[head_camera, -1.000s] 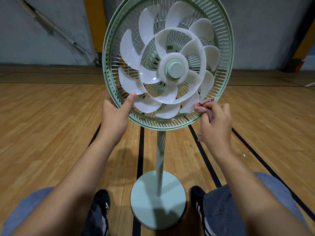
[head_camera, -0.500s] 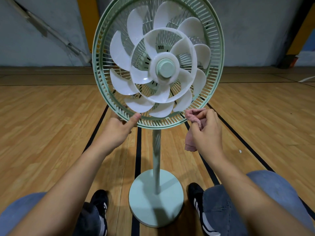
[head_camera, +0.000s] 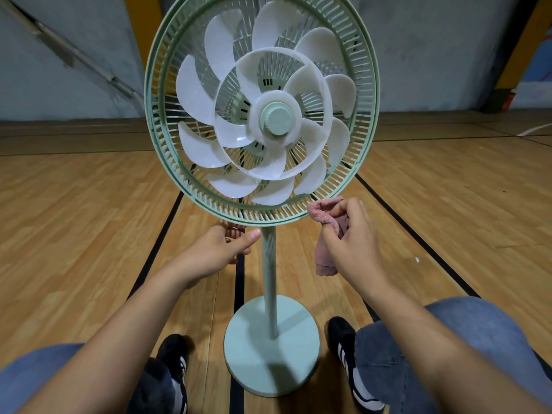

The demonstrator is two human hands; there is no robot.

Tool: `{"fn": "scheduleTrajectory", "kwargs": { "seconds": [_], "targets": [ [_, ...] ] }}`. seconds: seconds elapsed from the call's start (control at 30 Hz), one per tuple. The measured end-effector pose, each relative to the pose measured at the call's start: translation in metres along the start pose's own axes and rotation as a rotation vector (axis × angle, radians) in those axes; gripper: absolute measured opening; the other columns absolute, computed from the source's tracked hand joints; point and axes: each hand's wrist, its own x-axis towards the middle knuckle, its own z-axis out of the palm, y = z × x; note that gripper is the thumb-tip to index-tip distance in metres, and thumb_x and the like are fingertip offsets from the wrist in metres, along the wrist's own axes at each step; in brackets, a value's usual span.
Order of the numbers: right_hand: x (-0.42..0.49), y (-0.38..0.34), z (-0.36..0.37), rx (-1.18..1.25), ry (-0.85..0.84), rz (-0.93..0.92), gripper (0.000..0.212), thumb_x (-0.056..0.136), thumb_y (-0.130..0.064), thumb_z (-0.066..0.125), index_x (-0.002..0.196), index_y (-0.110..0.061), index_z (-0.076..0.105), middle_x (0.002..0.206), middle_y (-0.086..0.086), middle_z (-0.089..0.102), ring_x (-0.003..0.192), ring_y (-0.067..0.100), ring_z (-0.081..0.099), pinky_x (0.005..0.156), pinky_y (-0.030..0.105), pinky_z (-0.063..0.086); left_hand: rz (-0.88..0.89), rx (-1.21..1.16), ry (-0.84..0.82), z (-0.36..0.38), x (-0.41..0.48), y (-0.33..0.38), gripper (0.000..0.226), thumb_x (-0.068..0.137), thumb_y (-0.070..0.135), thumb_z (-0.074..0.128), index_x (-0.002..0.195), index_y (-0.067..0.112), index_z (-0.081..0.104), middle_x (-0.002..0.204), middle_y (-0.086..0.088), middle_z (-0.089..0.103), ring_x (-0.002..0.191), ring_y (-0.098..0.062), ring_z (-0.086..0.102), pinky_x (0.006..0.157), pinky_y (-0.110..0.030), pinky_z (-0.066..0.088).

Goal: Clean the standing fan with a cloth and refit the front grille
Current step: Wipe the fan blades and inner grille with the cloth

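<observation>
Currently, head view: standing fan [head_camera: 263, 115] upright on the wooden floor [head_camera: 74, 219], straight ahead between the person's knees. Pale green plastic throughout: slim pole [head_camera: 270, 279], flat round base [head_camera: 271, 345], ribbed rear guard ring [head_camera: 167, 162]. Front grille is off, so the white translucent curved blades [head_camera: 194, 88] and green hub cap [head_camera: 276, 118] sit exposed. Right hand [head_camera: 349, 237] grips a pink terry cloth [head_camera: 324, 216], bunched at the top against the lower right edge of the guard, with the rest hanging limp below the fingers. Left hand [head_camera: 227, 246] sits just under the guard's bottom rim beside the pole, thumb out, fingers loosely curled, holding nothing. Black shoes with white stripes [head_camera: 352, 363] flank the base; blue jeans [head_camera: 418, 339] at both lower corners. Floor is varnished planks with black court lines [head_camera: 239, 282]. Grey concrete wall [head_camera: 89, 40] behind, with a diagonal pipe [head_camera: 74, 52] at left.
</observation>
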Motion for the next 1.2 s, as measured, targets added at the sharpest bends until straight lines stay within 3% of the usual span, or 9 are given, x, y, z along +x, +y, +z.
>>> {"fn": "scheduleTrajectory", "kwargs": {
  "seconds": [0.17,0.3,0.47,0.63,0.73,0.8,0.93,1.03,1.2],
  "targets": [
    [0.003,-0.008,0.002,0.000,0.009,-0.054,0.021,0.088,-0.004,0.059,0.093,-0.021,0.048,0.102,-0.005,0.054,0.096,0.011,0.053,0.072,0.018,0.040,0.018,-0.068,0.048,-0.009,0.000,0.002,0.064,0.078,0.082,0.071,0.121,0.033,0.071,0.111,0.011,0.079,0.106,-0.009,0.076,0.094,-0.040,0.063],
    [0.010,-0.015,0.003,0.036,0.018,-0.087,0.023,0.093,-0.006,0.060,0.107,-0.023,0.052,0.112,-0.001,0.059,0.107,0.014,0.058,0.084,0.032,0.050,0.009,-0.218,0.155,-0.023,-0.001,0.010,0.082,0.062,0.090,0.076,0.118,0.030,0.074,0.112,0.010,0.081,0.107,-0.005,0.075,0.093,-0.039,0.058],
    [0.023,-0.020,0.008,0.005,0.054,-0.194,0.025,0.094,-0.005,0.062,0.115,-0.018,0.059,0.117,-0.001,0.057,0.115,0.013,0.058,0.093,0.036,0.051,0.083,-0.446,0.360,-0.048,0.002,0.022,0.090,0.073,0.071,0.082,0.143,0.018,0.060,0.127,-0.002,0.077,0.119,-0.024,0.073,0.098,-0.048,0.060],
    [0.035,-0.033,0.017,-0.051,0.108,-0.322,0.029,0.091,-0.002,0.063,0.114,-0.021,0.059,0.112,-0.005,0.053,0.102,-0.002,0.054,0.075,0.007,0.042,0.238,-0.521,0.619,-0.075,0.002,0.050,0.082,0.075,0.065,0.081,0.139,0.022,0.053,0.127,-0.001,0.075,0.106,-0.012,0.076,0.091,-0.035,0.060],
    [0.046,-0.045,0.022,-0.056,0.128,-0.380,0.030,0.092,-0.003,0.063,0.115,-0.023,0.063,0.112,-0.003,0.053,0.098,-0.001,0.056,0.070,0.009,0.045,0.329,-0.461,0.716,-0.092,0.006,0.077,0.073,0.075,0.065,0.083,0.130,0.026,0.054,0.127,-0.003,0.074,0.108,-0.015,0.076,0.092,-0.036,0.062],
    [0.056,-0.052,0.026,-0.090,0.131,-0.412,0.029,0.092,-0.006,0.062,0.117,-0.019,0.068,0.109,-0.001,0.051,0.089,0.008,0.057,0.064,0.022,0.052,0.372,-0.399,0.757,-0.100,0.011,0.092,0.074,0.076,0.067,0.084,0.130,0.026,0.055,0.126,-0.003,0.074,0.107,-0.017,0.077,0.093,-0.043,0.064],
    [0.076,-0.059,0.031,-0.206,0.136,-0.516,0.023,0.094,-0.009,0.064,0.114,-0.013,0.073,0.105,0.004,0.050,0.085,0.020,0.054,0.063,0.041,0.053,0.393,-0.266,0.785,-0.106,0.020,0.115,0.066,0.074,0.066,0.086,0.125,0.032,0.061,0.114,0.006,0.077,0.100,-0.012,0.078,0.090,-0.045,0.065],
    [0.083,-0.057,0.035,-0.257,0.143,-0.558,0.023,0.092,-0.006,0.069,0.114,-0.012,0.074,0.104,0.007,0.051,0.081,0.023,0.053,0.060,0.042,0.052,0.385,-0.270,0.734,-0.107,0.024,0.121,0.048,0.076,0.057,0.088,0.113,0.032,0.070,0.108,0.005,0.079,0.098,-0.016,0.078,0.088,-0.047,0.065],
    [0.088,-0.047,0.039,-0.279,0.187,-0.581,0.024,0.093,-0.004,0.067,0.114,-0.011,0.075,0.102,0.008,0.050,0.078,0.022,0.051,0.057,0.041,0.051,0.419,-0.330,0.643,-0.105,0.023,0.113,0.040,0.088,0.028,0.086,0.124,0.023,0.070,0.112,0.003,0.081,0.102,-0.019,0.079,0.084,-0.036,0.066]
  ]
}}
